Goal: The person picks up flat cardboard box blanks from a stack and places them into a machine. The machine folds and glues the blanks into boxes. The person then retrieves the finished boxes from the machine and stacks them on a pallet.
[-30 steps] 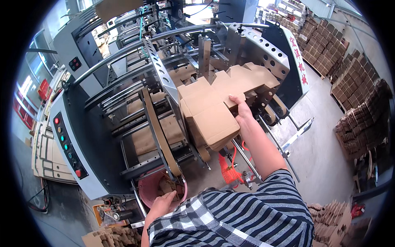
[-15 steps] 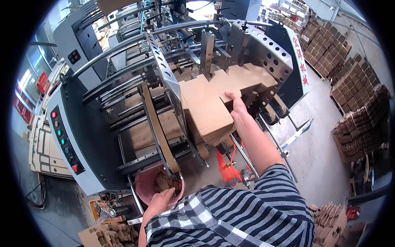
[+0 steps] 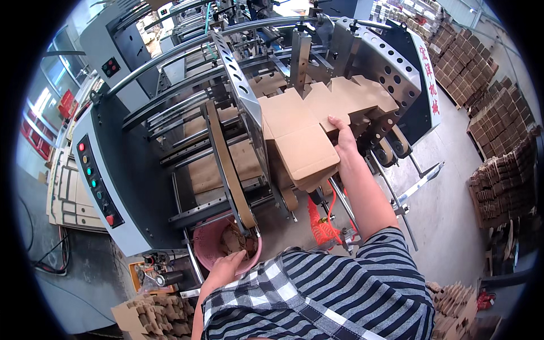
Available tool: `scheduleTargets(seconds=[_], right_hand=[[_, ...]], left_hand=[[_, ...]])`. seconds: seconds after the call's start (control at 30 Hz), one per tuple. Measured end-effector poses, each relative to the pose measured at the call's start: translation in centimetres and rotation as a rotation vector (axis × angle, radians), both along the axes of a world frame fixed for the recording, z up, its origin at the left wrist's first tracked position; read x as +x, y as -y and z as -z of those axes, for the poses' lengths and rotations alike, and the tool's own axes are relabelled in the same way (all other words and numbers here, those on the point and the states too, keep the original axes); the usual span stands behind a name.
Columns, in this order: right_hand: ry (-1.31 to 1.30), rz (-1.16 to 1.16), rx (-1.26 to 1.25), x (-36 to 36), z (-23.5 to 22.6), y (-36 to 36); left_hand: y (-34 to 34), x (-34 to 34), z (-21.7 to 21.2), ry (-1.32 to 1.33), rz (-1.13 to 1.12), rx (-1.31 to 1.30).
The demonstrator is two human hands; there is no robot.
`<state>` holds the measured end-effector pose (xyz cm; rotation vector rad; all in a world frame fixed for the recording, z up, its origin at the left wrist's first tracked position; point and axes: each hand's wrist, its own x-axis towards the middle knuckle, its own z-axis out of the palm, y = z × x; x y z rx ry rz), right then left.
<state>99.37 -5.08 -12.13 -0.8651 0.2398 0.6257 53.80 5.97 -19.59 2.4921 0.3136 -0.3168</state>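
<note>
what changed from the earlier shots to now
The machine and everything around it sit higher and slightly farther right in the picture, apparently because the head moved. Nothing was visibly taken hold of or let go. The right hand stays at the cardboard stack, thumb on top; the left hand stays by the pink bucket.

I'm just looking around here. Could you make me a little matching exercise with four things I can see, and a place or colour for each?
Things:
1. Right hand
2. Left hand
3. Coiled hose
4. Button panel

Places and colours:
A. On the left end of the machine
B. By the near rim of the pink bucket
C. Orange-red
D. Thumb on top of the cardboard stack

Pairs: 1-D, 2-B, 3-C, 4-A
</note>
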Motion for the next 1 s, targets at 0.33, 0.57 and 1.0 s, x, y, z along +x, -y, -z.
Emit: scheduleTargets(seconds=[0.33, 0.57, 1.0], right_hand=[[0.018, -0.078, 0.044, 0.1, -1.1, -0.3], [-0.033, -0.021, -0.035, -0.9, -0.9, -1.4], [-0.081, -0.084, 0.001, 6.1, 6.5, -6.7]], left_hand=[[0.1, 0.4, -0.8, 0.003, 0.014, -0.005], [0.4, 1.1, -1.1, -0.047, 0.028, 0.019], [1.0, 1.7, -2.0, -0.033, -0.013, -0.044]])
